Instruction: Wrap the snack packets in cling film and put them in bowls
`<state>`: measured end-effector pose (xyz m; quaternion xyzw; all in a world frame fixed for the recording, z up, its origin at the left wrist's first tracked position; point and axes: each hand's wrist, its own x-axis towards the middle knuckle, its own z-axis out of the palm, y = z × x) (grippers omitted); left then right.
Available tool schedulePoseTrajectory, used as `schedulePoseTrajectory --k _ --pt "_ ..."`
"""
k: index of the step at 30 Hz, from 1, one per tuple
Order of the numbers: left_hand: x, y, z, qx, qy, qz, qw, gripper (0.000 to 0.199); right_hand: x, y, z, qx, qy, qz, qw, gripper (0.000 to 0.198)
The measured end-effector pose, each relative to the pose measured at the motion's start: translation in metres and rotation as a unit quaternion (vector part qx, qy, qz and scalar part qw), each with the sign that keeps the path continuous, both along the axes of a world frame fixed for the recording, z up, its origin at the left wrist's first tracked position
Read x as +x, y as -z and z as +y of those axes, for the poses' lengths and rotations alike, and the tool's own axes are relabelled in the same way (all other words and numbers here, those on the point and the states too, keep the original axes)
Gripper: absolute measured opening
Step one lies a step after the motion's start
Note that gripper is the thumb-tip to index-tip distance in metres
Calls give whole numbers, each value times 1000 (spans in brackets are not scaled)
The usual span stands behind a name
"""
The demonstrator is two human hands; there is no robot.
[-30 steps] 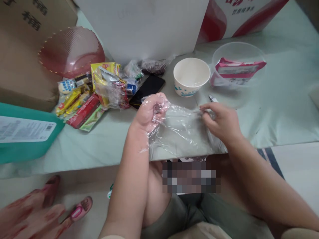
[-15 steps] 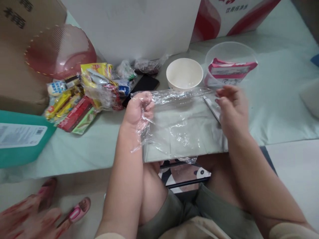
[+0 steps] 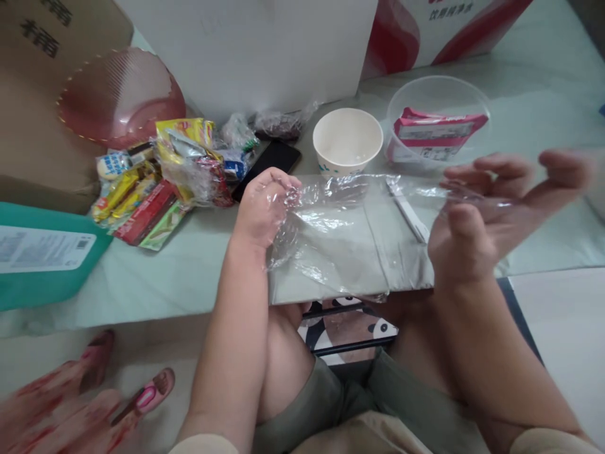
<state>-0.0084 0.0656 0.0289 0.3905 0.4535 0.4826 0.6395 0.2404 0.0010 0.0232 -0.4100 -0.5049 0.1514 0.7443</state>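
A thin, crinkled sheet of clear plastic film [image 3: 331, 246] hangs stretched between my hands over the table's front edge; I cannot tell whether it is a bag. My left hand [image 3: 267, 205] is closed on its left end. At its right end, my right hand [image 3: 491, 217] is open, fingers spread and palm up, with the film touching the fingers. Just beyond the film stands a white paper bowl [image 3: 348, 142]. A thin, pale strip-like item [image 3: 407, 211] lies near my right hand, partly behind the film. A dark phone [image 3: 269, 167] rests beyond my left hand.
Packaged snacks [image 3: 151, 208] are heaped at left, before a pink ribbed bowl [image 3: 125, 104]. A clear round tub [image 3: 437, 123] holds pink packets [image 3: 435, 133]. Boxes [image 3: 255, 50] line the back. A teal container [image 3: 42, 258] sits at far left. Someone's sandalled feet [image 3: 151, 391] show below.
My right hand has moved right and its fingers have spread apart. The film now reaches farther right towards it. My left hand keeps its hold in nearly the same place.
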Motion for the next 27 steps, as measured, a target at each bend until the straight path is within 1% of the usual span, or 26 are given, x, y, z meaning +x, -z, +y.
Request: schedulePoseTrajectory --k 1,2,3,4,5,6,7,8,11,13,16,18,19,20,22,23,25,26,27 --pt "0 0 1 -4 -10 -6 1000 17 2 5 -1 -43 -39 25 998 63" --pt "0 0 1 -5 -17 -14 1000 19 3 12 -2 -100 -83 44 991 68" --pt "-1 0 1 -2 -21 -26 999 19 5 19 -3 -158 -120 54 979 68" --pt "-2 -1 2 3 -25 -43 999 19 5 26 -3 -212 -148 52 965 62" --pt "-2 -1 1 7 -28 -62 998 17 5 32 -4 -250 -160 45 954 52" --pt "-3 -2 1 6 -32 -79 996 15 4 35 -4 -271 -162 36 948 40" --pt "-4 -3 1 3 -37 -91 995 14 2 36 -4 -272 -153 32 950 29" --pt "-5 -4 0 -2 -42 -97 994 13 0 34 -4 -252 -134 39 958 23" --pt "-8 -5 -1 -18 -48 -78 996 15 -5 19 -3 -146 -43 106 983 19" --pt "-12 -4 -2 -23 -39 -57 997 16 -6 9 -2 -105 31 141 984 20" --pt "-17 -3 -2 -29 2 -45 999 21 -7 1 0 -105 103 142 979 21" --pt "-18 -1 -2 -42 46 -42 997 33 -8 0 1 -120 124 133 976 20" --pt "-18 0 -2 -53 70 -34 996 37 -9 -1 2 -125 133 131 974 20" --pt "-17 1 -2 -66 91 -18 993 37 -9 -1 2 -126 141 132 973 21" --pt "-15 4 -2 -87 116 20 989 28 -8 0 2 -122 143 145 971 24" --pt "-13 5 -2 -90 115 33 989 23 -7 0 2 -121 129 157 972 29" --pt "-10 5 -2 -73 83 34 993 18 -5 3 2 -140 68 189 970 42" --pt "-9 5 -1 -57 58 25 996 17 -4 6 1 -167 28 202 965 46" --pt "-8 5 -1 -39 33 17 999 16 -4 9 1 -200 -6 208 957 47"
